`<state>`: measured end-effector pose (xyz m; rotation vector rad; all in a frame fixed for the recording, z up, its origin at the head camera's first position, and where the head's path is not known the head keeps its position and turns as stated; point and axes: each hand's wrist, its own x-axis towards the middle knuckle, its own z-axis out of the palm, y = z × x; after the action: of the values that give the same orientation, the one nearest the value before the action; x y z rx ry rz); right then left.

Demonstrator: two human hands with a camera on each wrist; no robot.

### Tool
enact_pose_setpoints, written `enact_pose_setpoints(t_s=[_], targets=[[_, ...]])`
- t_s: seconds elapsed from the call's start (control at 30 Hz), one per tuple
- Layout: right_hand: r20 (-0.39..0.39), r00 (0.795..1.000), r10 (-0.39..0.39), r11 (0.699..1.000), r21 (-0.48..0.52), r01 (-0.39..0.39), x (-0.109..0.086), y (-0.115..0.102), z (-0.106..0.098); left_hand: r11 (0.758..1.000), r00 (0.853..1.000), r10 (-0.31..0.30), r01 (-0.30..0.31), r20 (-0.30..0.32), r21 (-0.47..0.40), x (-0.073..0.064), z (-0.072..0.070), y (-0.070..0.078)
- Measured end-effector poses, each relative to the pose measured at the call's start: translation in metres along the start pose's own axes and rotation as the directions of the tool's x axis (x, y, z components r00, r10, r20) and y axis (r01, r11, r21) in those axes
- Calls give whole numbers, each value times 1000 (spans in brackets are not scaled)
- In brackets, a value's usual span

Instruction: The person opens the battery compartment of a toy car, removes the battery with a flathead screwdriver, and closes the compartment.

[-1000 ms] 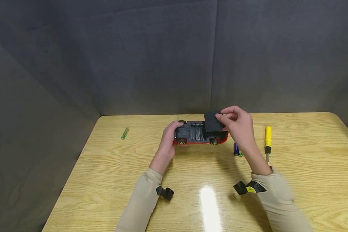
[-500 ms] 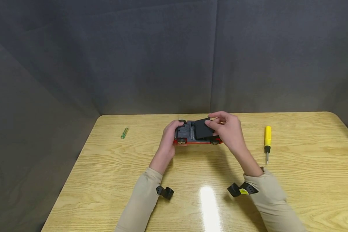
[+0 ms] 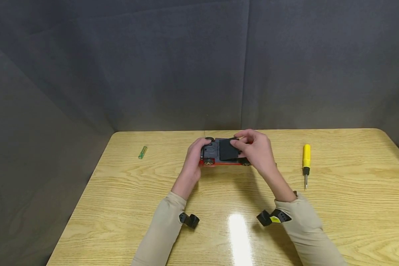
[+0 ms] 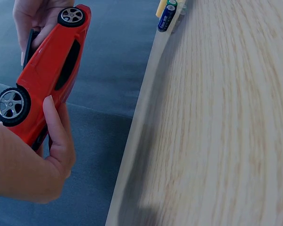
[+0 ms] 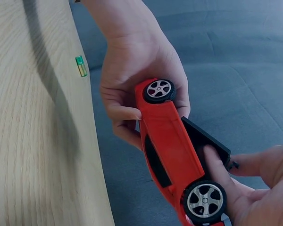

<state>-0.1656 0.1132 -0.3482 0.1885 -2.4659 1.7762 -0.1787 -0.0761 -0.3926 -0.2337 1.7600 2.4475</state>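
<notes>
My left hand [image 3: 193, 159] grips one end of a red toy car [image 5: 172, 141], turned underside up above the table. In the head view its black underside [image 3: 211, 149] faces me. My right hand [image 3: 257, 151] pinches a flat black battery cover [image 3: 227, 149] between thumb and fingers, over the middle of the underside. The right wrist view shows this cover tilted, one end close to the car and the other standing off it. The battery compartment is hidden beneath the cover.
A small green battery [image 3: 143, 152] lies on the wooden table [image 3: 119, 207] at the left. On the right lies a yellow-handled screwdriver [image 3: 306, 159]. The left wrist view shows a blue battery [image 4: 167, 19], mostly hidden behind my right hand in the head view. Dark cloth [image 3: 173, 74] hangs behind.
My right hand has moved the cover leftward and down, from over the car's right end onto its middle, covering the open compartment. The left hand and car have barely moved.
</notes>
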Motion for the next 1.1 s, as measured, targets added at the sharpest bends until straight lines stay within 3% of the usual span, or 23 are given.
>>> enact_pose_setpoints(t_s=[0.33, 0.67, 0.87, 1.1], targets=[[-15, 1000, 11, 1000, -19, -11, -1, 0, 2, 1000, 1000, -8, 8, -5, 6, 0, 0, 0], [-32, 995, -98, 986, -135, 93, -3, 1, 5, 1000, 1000, -10, 10, 4, 23, 1, -1, -1], [9, 992, -125, 975, -183, 124, -4, 0, 4, 1000, 1000, 4, -4, 13, 27, -1, -1, -1], [42, 996, -74, 995, -70, 77, -4, -1, 0, 999, 1000, 8, -8, 13, 32, -1, 0, 0]])
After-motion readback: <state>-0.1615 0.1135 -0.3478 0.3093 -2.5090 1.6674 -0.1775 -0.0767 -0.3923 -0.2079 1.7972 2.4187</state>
